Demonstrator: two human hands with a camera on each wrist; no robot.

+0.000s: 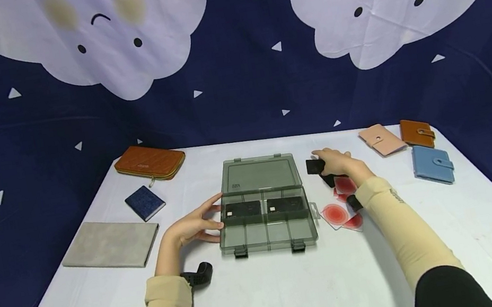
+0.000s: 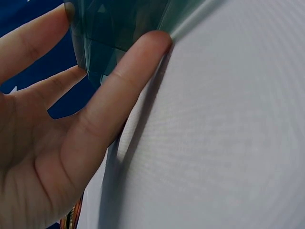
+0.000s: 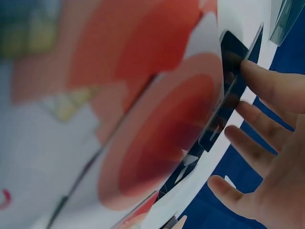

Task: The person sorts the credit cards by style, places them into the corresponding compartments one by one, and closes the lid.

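Observation:
A translucent grey-green compartment box [image 1: 267, 232] stands with its lid raised. Two black cards, the left card [image 1: 243, 210] and the right card [image 1: 285, 204], lie in its rear compartments. My left hand [image 1: 192, 227] touches the box's left side; in the left wrist view its thumb [image 2: 121, 76] lies extended along the edge. Right of the box, my right hand [image 1: 338, 161] pinches a black card [image 1: 315, 166] by its edge. Below that hand are red-and-white cards [image 1: 334, 214], spread in a loose overlapping group, with more black cards beside them.
On the left lie a brown zip wallet [image 1: 149, 162], a dark blue notebook [image 1: 145, 203] and a grey flat case [image 1: 110, 244]. Pink [image 1: 381, 140], brown [image 1: 417, 133] and blue [image 1: 432, 164] snap wallets lie at right. A dark blue cloud-print curtain [image 1: 248, 105] hangs behind the table.

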